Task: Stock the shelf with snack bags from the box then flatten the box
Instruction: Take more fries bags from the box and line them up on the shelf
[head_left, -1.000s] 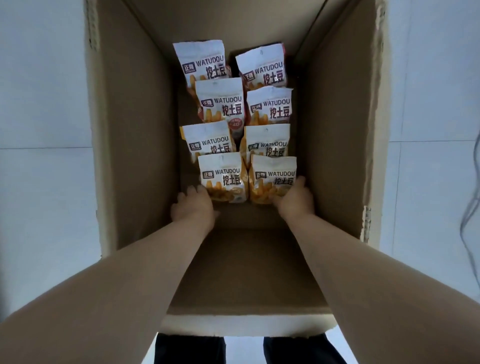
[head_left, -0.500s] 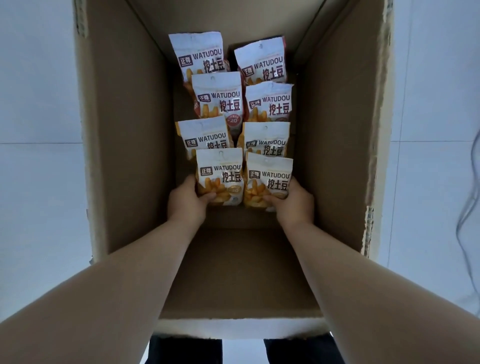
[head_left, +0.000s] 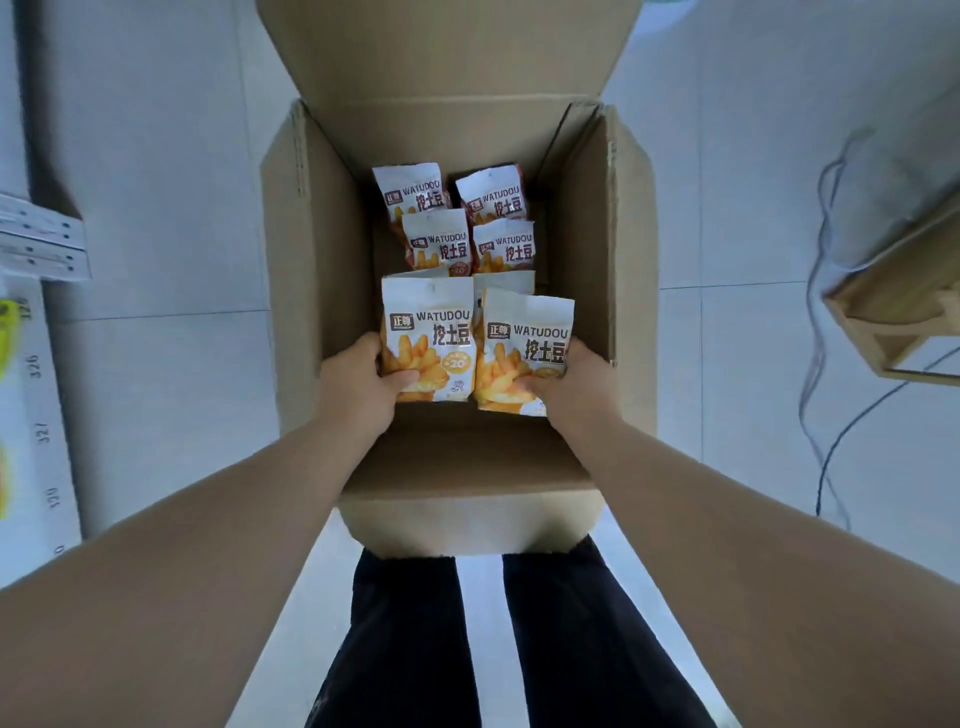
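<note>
One snack bag (head_left: 428, 338) is gripped by the left hand (head_left: 358, 387), a second bag (head_left: 524, 348) beside it by the right hand (head_left: 576, 387), both within the open box (head_left: 311, 260) near its front wall. More bags (head_left: 441, 239) lie toward the box's far wall.

Each snack bag (head_left: 428, 338) reads "WATUDOU" and "挖土豆", one badge "20"; the white strip (head_left: 31, 405) at left shows "326", "327".
</note>
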